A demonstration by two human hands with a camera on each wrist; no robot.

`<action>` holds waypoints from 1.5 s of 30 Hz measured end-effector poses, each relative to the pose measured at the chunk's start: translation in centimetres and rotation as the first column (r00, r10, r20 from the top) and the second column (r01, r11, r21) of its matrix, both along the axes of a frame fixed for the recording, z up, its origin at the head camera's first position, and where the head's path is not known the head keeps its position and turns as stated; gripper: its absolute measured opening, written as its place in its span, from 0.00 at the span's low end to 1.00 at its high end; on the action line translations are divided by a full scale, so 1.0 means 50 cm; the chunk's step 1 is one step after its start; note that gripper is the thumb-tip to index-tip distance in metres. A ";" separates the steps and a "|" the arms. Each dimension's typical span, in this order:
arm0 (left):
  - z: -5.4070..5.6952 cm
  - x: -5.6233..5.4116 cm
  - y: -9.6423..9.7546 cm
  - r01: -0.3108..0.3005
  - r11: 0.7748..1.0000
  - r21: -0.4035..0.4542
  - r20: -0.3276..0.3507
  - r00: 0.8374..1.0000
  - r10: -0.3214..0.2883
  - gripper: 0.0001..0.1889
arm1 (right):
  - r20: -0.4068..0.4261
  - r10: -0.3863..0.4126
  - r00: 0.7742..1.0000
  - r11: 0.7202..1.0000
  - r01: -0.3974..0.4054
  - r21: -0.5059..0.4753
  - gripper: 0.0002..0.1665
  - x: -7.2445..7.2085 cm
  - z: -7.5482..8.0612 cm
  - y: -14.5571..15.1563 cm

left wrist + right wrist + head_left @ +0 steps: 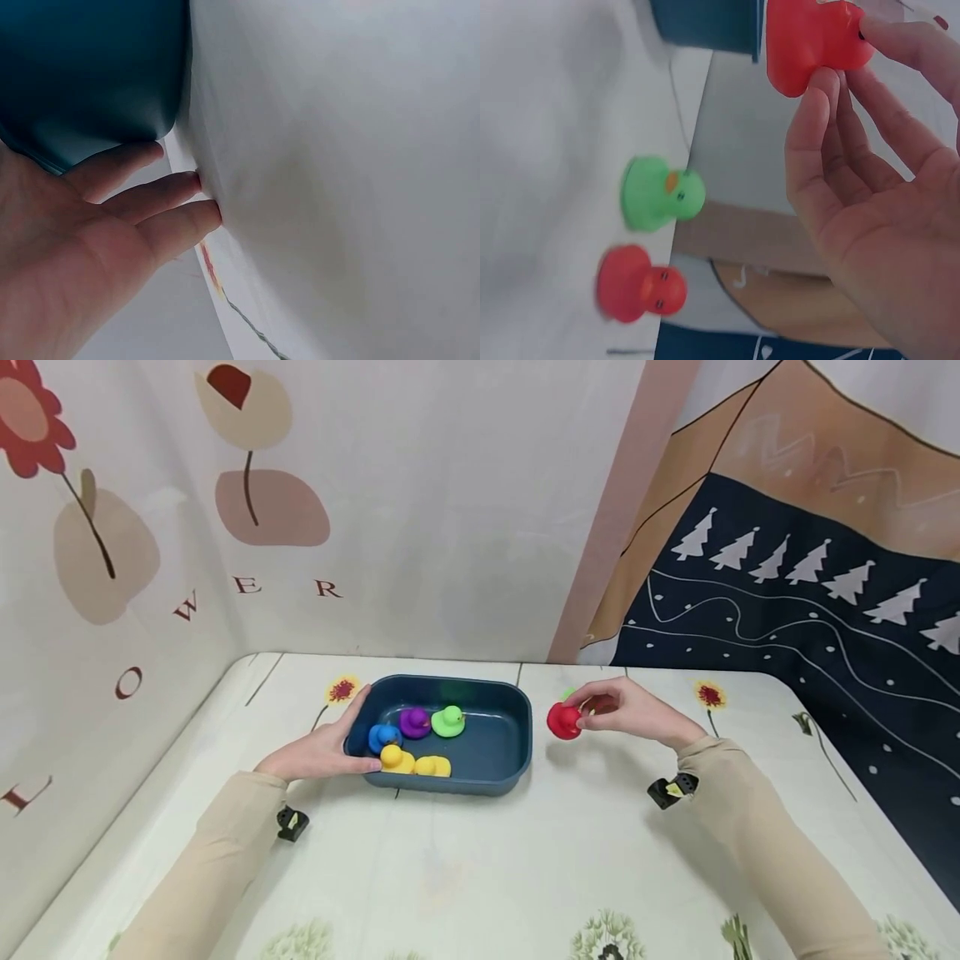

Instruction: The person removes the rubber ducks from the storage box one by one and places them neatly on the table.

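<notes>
From the head we look forward and down, from farthest off, over the whole dark-blue rounded rectangular tub (450, 787). At each wrist (both views tipped sideways) we look closely past the bare left hand (97, 232), sharing the tub, and bare right hand (892, 232), sharing the held glossy red toy duck (810, 41).

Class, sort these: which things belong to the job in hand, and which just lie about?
Seemingly the job:
red duck in the right hand
blue tub, left hand touching it
five ducks inside
likely: loose green duck, second red duck

Just around:
black wrist devices
flowered tabletop
printed backdrop
</notes>
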State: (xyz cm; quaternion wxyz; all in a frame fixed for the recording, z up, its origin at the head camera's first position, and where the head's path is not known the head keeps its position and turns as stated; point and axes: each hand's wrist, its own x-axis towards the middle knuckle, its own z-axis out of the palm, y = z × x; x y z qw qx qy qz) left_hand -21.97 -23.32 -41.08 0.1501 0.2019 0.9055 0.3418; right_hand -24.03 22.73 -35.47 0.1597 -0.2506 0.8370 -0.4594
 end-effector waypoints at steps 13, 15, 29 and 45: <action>0.006 -0.004 0.000 0.006 1.000 0.010 -0.006 1.000 -0.006 0.61 | 0.001 -0.125 0.992 0.992 0.125 0.025 0.18 0.005 -0.004 0.065; 0.005 -0.004 0.000 0.007 1.000 0.014 -0.007 1.000 -0.007 0.61 | -0.003 -0.138 0.990 0.990 0.138 0.036 0.19 0.005 -0.006 0.074; 0.000 -0.002 0.000 0.004 1.000 0.030 0.016 1.000 -0.005 0.60 | -0.004 -0.230 0.973 0.967 0.229 0.111 0.22 0.021 -0.002 0.131; -0.001 0.000 0.000 0.002 0.999 0.037 0.029 1.000 -0.003 0.60 | -0.068 -0.261 0.963 0.952 0.269 0.145 0.22 0.019 -0.002 0.179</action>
